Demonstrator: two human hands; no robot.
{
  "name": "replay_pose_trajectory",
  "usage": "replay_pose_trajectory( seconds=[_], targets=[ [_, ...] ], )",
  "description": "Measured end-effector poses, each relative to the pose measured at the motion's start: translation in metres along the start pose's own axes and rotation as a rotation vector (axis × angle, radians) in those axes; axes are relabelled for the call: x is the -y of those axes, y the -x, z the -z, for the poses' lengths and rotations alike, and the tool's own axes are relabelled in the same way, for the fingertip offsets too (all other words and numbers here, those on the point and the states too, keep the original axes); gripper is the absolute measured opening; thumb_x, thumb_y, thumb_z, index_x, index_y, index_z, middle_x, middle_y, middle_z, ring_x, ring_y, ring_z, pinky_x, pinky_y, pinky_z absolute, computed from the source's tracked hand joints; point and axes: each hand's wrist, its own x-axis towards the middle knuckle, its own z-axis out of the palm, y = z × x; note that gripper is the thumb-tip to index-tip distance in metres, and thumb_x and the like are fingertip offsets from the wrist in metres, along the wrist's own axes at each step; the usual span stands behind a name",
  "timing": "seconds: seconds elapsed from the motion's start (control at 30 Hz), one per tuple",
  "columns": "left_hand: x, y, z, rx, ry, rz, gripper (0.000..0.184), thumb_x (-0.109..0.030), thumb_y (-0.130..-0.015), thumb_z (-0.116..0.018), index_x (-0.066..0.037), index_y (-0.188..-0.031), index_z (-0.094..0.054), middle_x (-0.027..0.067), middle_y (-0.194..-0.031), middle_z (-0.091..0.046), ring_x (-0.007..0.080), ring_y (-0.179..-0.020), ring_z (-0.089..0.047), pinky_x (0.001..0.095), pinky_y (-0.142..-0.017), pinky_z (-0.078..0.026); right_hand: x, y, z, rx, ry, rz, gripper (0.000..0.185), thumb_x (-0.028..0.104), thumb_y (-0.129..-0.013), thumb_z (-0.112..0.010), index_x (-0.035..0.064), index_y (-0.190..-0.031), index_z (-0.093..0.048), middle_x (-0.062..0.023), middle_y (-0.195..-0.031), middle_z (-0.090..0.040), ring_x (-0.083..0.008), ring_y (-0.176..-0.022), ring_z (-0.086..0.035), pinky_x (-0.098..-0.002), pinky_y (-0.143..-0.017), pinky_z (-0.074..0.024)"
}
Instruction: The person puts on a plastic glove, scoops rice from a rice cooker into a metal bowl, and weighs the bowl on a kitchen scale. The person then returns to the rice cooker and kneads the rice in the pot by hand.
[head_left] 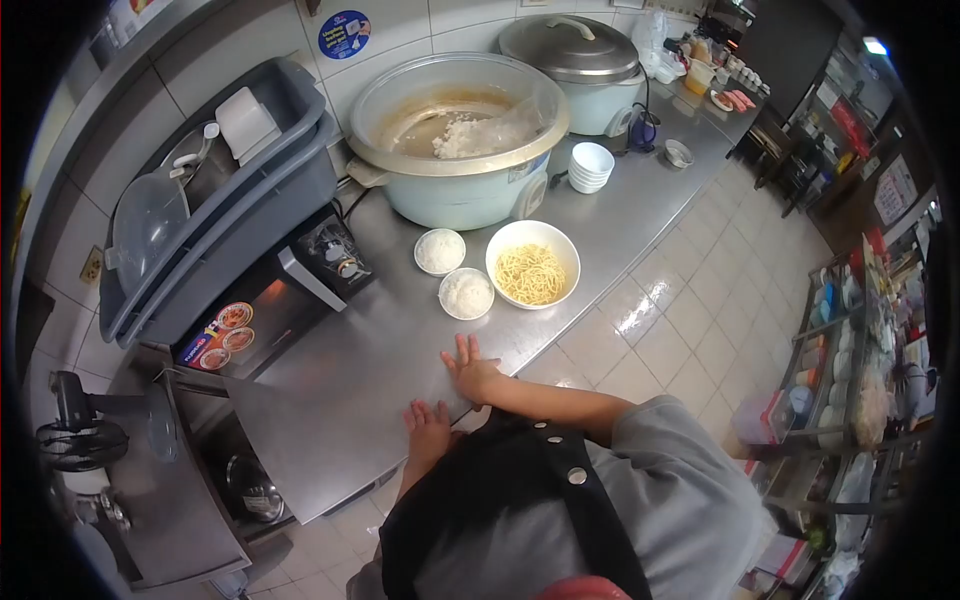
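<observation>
My left hand (428, 428) lies on the steel counter (340, 410) near its front edge, fingers spread, holding nothing. Beside it my right hand (472, 370) rests on the same surface with its fingers apart, also holding nothing. Just beyond the right hand stands a small bowl of white rice (466, 294). A second rice bowl (440, 251) touches or nearly touches it from behind. To the right of both is a larger white bowl of yellow noodles (531, 268). Behind the bowls a big open cooker (450, 195) contains some rice and a clear plastic bag or sheet.
Stacked white bowls (590, 168) and a lidded cooker (572, 50) stand farther along the counter. Grey tubs (240, 200) sit on a microwave-like appliance (262, 325) at the left. A fan (82, 430) is at the far left, loaded shelves (835, 350) at the right.
</observation>
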Motion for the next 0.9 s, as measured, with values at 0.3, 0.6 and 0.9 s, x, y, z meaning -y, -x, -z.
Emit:
replay_pose_trajectory(
  seconds=[0.3,0.6,0.9],
  targets=[
    [0.011,0.009,0.005,0.066,0.097,-0.030,0.081,-0.046,-0.078,-0.069,-0.007,-0.142,-0.038,0.0384,-0.143,-0.027,0.0525,-0.135,-0.025,0.0686,-0.103,-0.026,0.012,-0.013,-0.012,0.013,-0.026,-0.141,0.142,0.047,-0.054,-0.090,0.0137,-0.153,0.007,-0.0295,-0.155,0.012,-0.0537,-0.140,0.005,-0.0646,-0.087,-0.0485],
    [0.004,0.010,0.007,0.014,0.099,-0.070,0.085,-0.041,-0.077,-0.072,0.002,-0.141,-0.034,0.0451,-0.139,-0.025,0.0575,-0.131,-0.027,0.0624,-0.104,-0.032,0.011,-0.010,-0.013,0.013,-0.009,-0.126,0.142,0.048,-0.055,-0.089,0.0121,-0.153,0.007,-0.0320,-0.153,0.012,-0.0542,-0.140,0.005,-0.0626,-0.084,-0.0512],
    [0.009,0.009,0.003,0.025,0.025,-0.082,0.086,-0.039,-0.076,-0.073,0.001,-0.142,-0.035,0.0450,-0.139,-0.027,0.0567,-0.132,-0.029,0.0588,-0.102,-0.037,0.006,-0.004,-0.014,-0.055,0.117,0.015,0.130,0.048,-0.061,-0.084,0.0036,-0.152,-0.003,-0.0394,-0.150,0.003,-0.0575,-0.139,-0.001,-0.0581,-0.082,-0.0540]
  ],
)
